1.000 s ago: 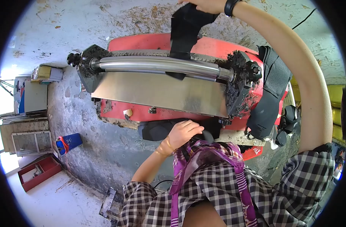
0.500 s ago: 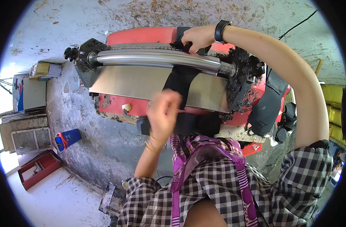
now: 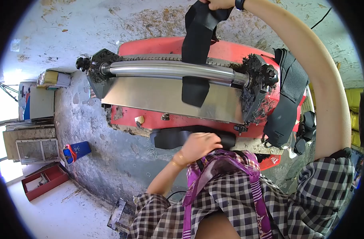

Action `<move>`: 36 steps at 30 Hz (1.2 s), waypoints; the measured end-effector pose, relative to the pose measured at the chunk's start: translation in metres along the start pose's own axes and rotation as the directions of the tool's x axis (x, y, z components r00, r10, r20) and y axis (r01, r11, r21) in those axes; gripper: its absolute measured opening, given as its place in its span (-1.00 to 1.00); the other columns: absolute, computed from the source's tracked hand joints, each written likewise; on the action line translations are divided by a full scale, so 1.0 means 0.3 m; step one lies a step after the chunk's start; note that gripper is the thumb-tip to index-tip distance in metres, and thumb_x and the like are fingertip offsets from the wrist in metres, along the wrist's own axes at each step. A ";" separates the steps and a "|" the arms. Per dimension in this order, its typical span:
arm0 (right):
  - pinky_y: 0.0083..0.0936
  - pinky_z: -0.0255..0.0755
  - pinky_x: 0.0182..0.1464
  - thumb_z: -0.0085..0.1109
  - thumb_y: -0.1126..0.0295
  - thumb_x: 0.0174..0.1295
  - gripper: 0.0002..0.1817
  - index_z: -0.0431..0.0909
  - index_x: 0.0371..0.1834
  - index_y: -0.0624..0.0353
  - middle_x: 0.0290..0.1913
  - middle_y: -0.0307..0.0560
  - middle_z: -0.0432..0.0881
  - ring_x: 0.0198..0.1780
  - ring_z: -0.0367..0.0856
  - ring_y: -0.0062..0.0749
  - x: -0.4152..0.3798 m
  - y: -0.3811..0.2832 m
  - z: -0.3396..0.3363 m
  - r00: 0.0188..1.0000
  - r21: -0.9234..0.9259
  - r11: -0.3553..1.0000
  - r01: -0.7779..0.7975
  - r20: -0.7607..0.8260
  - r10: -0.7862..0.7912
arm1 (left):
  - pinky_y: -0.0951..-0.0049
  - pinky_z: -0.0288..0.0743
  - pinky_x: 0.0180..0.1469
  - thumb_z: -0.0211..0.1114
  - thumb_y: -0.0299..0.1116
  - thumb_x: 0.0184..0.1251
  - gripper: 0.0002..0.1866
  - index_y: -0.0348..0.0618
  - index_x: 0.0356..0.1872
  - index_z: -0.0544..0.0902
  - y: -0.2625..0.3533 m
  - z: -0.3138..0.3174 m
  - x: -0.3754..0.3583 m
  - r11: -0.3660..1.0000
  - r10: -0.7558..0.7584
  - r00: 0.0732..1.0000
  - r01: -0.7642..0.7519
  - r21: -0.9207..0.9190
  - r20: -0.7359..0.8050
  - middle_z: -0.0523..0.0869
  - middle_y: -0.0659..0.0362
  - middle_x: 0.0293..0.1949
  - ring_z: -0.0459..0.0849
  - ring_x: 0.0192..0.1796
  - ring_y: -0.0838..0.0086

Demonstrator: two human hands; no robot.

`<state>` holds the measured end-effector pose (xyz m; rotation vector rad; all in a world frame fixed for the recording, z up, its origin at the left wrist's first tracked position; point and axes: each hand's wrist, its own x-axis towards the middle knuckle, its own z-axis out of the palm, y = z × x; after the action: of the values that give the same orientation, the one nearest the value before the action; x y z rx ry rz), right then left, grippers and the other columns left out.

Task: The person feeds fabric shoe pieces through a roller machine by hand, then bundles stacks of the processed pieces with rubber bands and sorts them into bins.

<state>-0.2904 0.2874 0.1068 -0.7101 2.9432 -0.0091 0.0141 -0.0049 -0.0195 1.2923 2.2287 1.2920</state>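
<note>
Black strip [image 3: 196, 46] runs behind the steel roller [image 3: 170, 70] of the red machine [image 3: 148, 45], lower end over the metal plate [image 3: 150, 93]. Person's right hand [image 3: 219, 3], at the view's top edge, fingers clamped on the strip's upper end. Left hand [image 3: 201, 144] at black pieces [image 3: 169, 138] before the machine, fingers curled; cannot tell if gripping. More dark pieces [image 3: 283, 107] draped at right.

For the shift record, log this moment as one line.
left hand: over black pieces, grip unclear | right hand: holding black strip | black strip: under steel roller, near end over metal plate
</note>
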 end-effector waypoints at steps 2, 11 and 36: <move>-0.14 0.40 -0.22 0.12 0.51 0.10 -0.80 0.52 -0.17 0.25 -0.29 0.12 0.60 -0.28 0.53 -0.04 -0.005 0.036 0.043 0.995 0.071 0.995 0.064 -0.083 -0.058 | 0.39 0.52 -0.34 0.39 -0.34 0.13 -0.74 -0.21 -0.19 0.62 0.026 -0.148 -0.009 0.971 -0.226 0.973 0.222 -0.086 -0.039 0.70 0.10 -0.39 0.70 -0.39 0.32; -0.27 0.43 -0.20 0.14 0.39 0.05 -0.79 0.66 -0.29 0.24 -0.37 0.06 0.61 -0.25 0.58 -0.14 -0.083 -0.264 0.312 0.766 0.292 0.861 0.416 0.399 -0.505 | 0.41 0.55 -0.21 0.37 -0.39 0.14 -0.64 -0.28 -0.03 0.58 -0.070 -0.270 0.210 0.795 -0.586 0.767 0.606 -0.004 -0.263 0.72 0.00 -0.37 0.71 -0.35 0.24; -0.15 0.42 -0.22 0.09 0.50 0.01 -0.82 0.55 -0.28 0.25 -0.34 0.08 0.56 -0.31 0.53 -0.03 -0.069 -0.062 0.049 0.982 0.146 0.976 0.161 0.080 -0.174 | 0.42 0.58 -0.25 0.28 -0.53 0.18 -0.80 -0.23 -0.15 0.66 -0.027 -0.172 -0.014 0.949 -0.296 0.942 0.270 -0.162 -0.161 0.74 0.05 -0.34 0.74 -0.32 0.33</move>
<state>-0.2620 0.2808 0.0951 -0.9084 2.7542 -0.1889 -0.0188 -0.0391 0.0028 0.7948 2.2941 1.4697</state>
